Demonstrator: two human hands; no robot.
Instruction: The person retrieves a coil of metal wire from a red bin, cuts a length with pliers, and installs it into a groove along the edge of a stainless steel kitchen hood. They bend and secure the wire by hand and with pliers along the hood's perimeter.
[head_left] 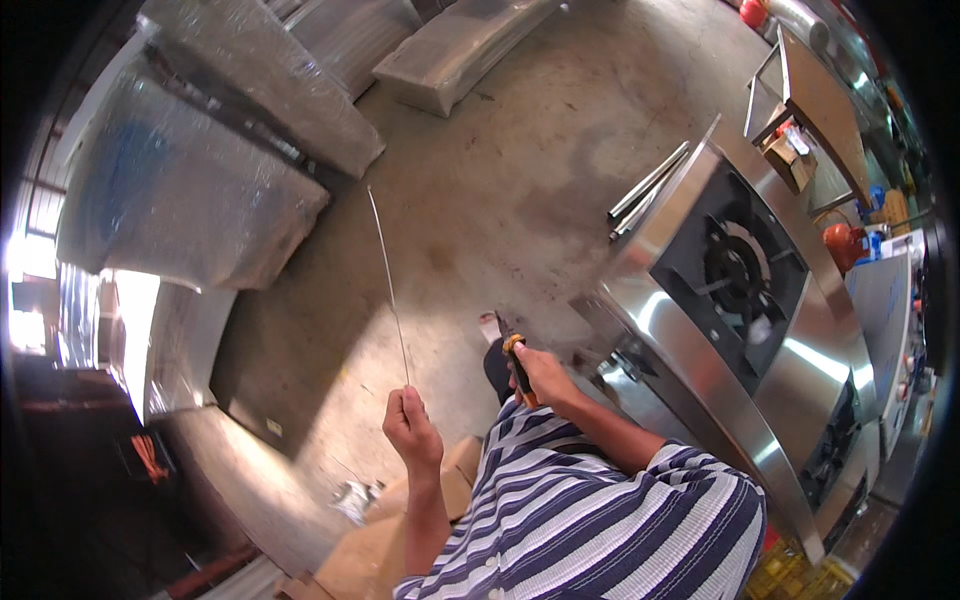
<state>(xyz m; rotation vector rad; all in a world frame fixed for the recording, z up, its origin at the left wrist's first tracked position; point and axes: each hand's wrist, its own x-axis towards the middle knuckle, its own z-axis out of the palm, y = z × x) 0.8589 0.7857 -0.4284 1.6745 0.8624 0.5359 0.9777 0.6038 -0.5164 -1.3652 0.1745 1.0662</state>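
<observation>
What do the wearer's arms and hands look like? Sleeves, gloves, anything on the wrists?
Left hand and right hand ungloved, forearms uncovered. Right sleeve is short, ending near the elbow, in dark navy and whitish stripes like the rest of the shirt. No watch or band visible on either wrist.

"Looks like what at three o'clock?"
"Like smooth, glossy steel on the stove (pixel 792 400), turning matt black on the burner (pixel 738 262)."
"And toward ten?"
"Shows clear plastic film, crinkled and shiny, over the bulky packages (pixel 190 180)."
"Toward nine, nearer centre?"
"Reads as smooth, bright metal in the wire (pixel 392 294); toward five, as dark metal and orange plastic in the pliers (pixel 524 385)."
"Farther at five?"
"Seems matt, ribbed cloth on the striped shirt (pixel 600 510); at seven, dull brown cardboard in the box (pixel 370 550)."
"And at twelve?"
"Looks like blotchy concrete on the floor (pixel 490 170)."
</observation>
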